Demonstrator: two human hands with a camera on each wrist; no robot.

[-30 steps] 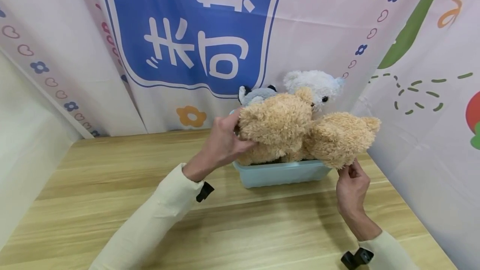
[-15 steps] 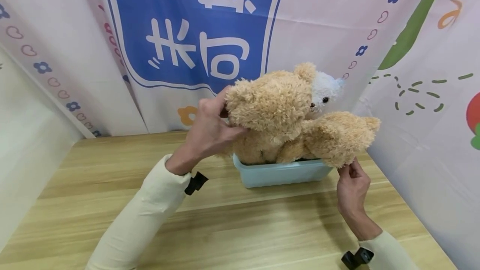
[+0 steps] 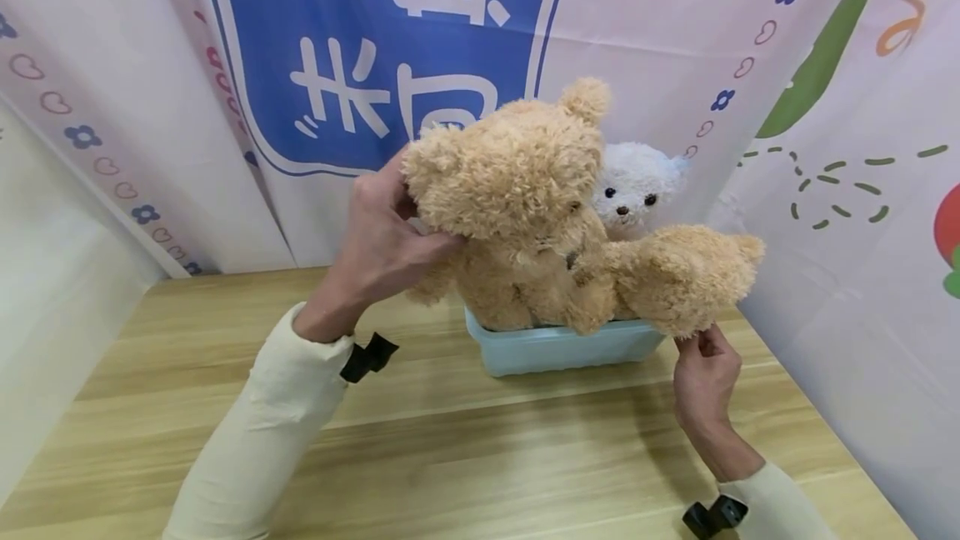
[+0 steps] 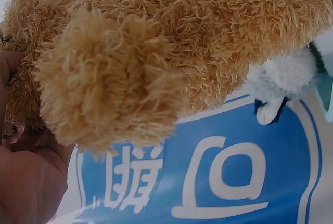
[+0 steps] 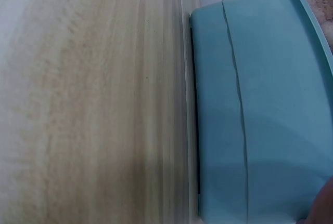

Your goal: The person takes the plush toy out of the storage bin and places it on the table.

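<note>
In the head view my left hand (image 3: pixel 382 232) grips a tan teddy bear (image 3: pixel 510 173) by the side of its head, with the body hanging upright over the left part of a light blue plastic bin (image 3: pixel 570 350). Curly fur fills most of the left wrist view, where part of that hand shows at the left. My right hand (image 3: pixel 705 382) pinches the bin's right end, its fingertips partly hidden beneath a second tan teddy bear (image 3: pixel 686 277) that leans out over the rim. Behind them a white teddy bear (image 3: pixel 637 177) sits in the bin.
A grey and white plush toy (image 4: pixel 291 76) shows in the left wrist view; the raised bear hides it in the head view. The bin stands on a wood-grain table (image 3: pixel 480 457). A printed cloth (image 3: pixel 637 23) hangs close behind, and another wall is at the right.
My left hand has lifted the tan teddy bear up and to the left, uncovering the white bear's face and covering the grey plush toy. The right hand has stayed at the bin's end.
</note>
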